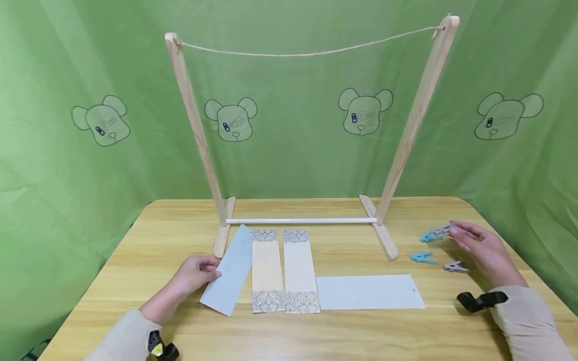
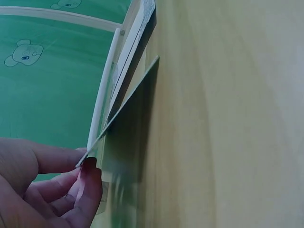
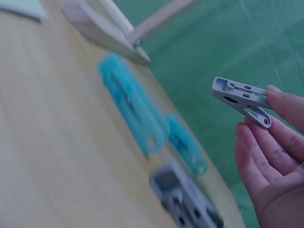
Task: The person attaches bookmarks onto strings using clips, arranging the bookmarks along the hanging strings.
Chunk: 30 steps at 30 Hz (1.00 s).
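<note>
**A pinch on each side**

So our left hand has the left long edge of a pale blue card strip pinched between thumb and fingers, and that edge is tipped up off the wooden table. Our right hand has a gray plastic clothespin by its handle end, thumb on 1 side and fingers on the other, held up clear of the tabletop.

Lying near that hand we've got 3 more: a far teal clothespin, a nearer teal clothespin and a loose gray clothespin.

Just right of the blue strip sits a cream strip with lace-print ends, then a white lace-print strip, then a plain pale strip turned sideways, small hole near its right end.

Behind those: a wooden frame with 2 posts, a white rod down low and a string sagging across the top. Past that, green cloth with bear-head drawings.
</note>
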{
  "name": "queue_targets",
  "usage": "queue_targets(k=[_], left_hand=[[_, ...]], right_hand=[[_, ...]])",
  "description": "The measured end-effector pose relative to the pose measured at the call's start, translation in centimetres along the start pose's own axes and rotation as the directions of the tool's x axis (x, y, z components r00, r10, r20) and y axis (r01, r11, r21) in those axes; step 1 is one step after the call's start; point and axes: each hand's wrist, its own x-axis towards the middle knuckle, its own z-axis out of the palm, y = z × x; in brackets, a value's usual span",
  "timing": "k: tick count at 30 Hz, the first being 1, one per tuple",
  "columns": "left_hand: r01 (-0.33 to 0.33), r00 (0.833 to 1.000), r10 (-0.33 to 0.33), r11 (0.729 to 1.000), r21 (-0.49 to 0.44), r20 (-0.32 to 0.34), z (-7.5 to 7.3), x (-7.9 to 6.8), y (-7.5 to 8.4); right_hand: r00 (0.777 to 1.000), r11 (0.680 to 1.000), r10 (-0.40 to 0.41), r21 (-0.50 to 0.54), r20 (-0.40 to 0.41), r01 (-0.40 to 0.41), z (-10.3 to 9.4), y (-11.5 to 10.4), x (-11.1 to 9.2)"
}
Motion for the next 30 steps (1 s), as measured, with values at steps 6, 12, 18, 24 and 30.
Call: queue_targets(k=[6,12,18,24,30], left_hand=[[-0.033,0.999,0.033,0.999,0.019,-0.010,-0.9,-0.3,0.8],[-0.068,0.998,0.068,0.995,0.079,0.004,-2.5,-0.3,2.0],[-0.117,0.993,0.119,0.988,0.099,-0.020,-4.1,-0.2,3.1],[-0.193,0.977,0.196,0.980,0.045,-0.084,-5.6,-0.3,5.4],[-0.209,0.971,0.205,0.978,-0.019,-0.122,-6.0,0.1,8.4]], right_hand=[[0.999,0.998,-0.049,0.025,-0.001,0.049,2.8,-1.3,0.5],[0.994,0.991,-0.081,0.114,0.073,0.073,5.9,-3.1,1.5],[0.991,0.997,-0.071,-0.016,0.111,0.073,8.2,-4.8,2.7],[0.998,0.943,0.010,-0.333,0.064,0.012,10.8,-7.0,3.9],[0.999,0.785,0.021,-0.620,0.041,0.009,14.4,-9.4,5.2]])
